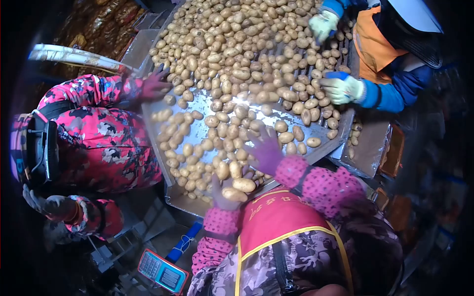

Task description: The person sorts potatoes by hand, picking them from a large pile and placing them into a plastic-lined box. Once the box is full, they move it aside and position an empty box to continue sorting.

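Observation:
Many potatoes (224, 130) lie on the metal sorting table (200, 101), and they thin out near me. My left hand (219, 195), in a purple glove, is cupped around several larger potatoes (244, 185) at the table's near edge. Part of its fingers is hidden beneath them. To the right, my right hand (266, 152), gloved alike, reaches over the table with fingers spread, close to loose potatoes. It is slightly blurred, and no potato shows in its grip.
A co-worker in pink camouflage (106, 143) stands at left, one gloved hand at the table edge. Another, in an orange apron (373, 44), has both gloved hands among potatoes at upper right. A scale display (163, 271) stands below left. A box (363, 153) sits right of the table.

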Tool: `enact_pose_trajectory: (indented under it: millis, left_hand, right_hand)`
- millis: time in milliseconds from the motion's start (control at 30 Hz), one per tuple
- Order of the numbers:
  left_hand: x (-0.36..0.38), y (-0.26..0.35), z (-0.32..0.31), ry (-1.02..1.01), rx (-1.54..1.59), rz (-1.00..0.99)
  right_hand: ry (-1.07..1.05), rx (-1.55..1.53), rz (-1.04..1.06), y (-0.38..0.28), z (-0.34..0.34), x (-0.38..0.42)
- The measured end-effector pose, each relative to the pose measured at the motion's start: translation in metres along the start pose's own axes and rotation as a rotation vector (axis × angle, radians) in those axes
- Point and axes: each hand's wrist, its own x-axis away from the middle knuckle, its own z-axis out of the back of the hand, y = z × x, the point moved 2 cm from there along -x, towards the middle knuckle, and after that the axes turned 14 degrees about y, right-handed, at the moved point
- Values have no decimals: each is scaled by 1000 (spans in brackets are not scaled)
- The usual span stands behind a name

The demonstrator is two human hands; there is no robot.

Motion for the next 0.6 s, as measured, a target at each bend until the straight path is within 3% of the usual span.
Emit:
enact_pose_trajectory:
  millis: [33,100,167,233,267,333,367,433,467,533,600]
  left_hand:
    - [-2,1,4,-89,86,81]
    - [-3,0,6,-112,55,104]
    - [-7,-1,19,-115,70,112]
    - [-4,-1,20,-101,51,100]
    - [-3,-1,22,-74,54,104]
    - [-5,-2,34,-48,56,107]
    - [-11,-2,43,-40,80,110]
    - [-17,-1,48,-39,100,114]
    - [-14,0,42,-61,88,95]
    - [-9,1,31,-14,89,92]
    - [-4,0,31,-28,80,81]
  right_hand:
    - [86,-57,76,11,-20,29]
    - [12,-213,161,36,-10,71]
    - [36,-65,-9,60,11,112]
    - [-224,34,-442,81,64,91]
    - [-236,32,-434,83,54,96]
    - [46,241,-564,89,30,113]
    - [46,240,-561,77,23,110]
    - [16,97,-262,38,7,90]
    - [16,101,-263,38,12,86]
    - [147,-229,-116,39,27,74]
    - [172,-321,-168,54,40,65]
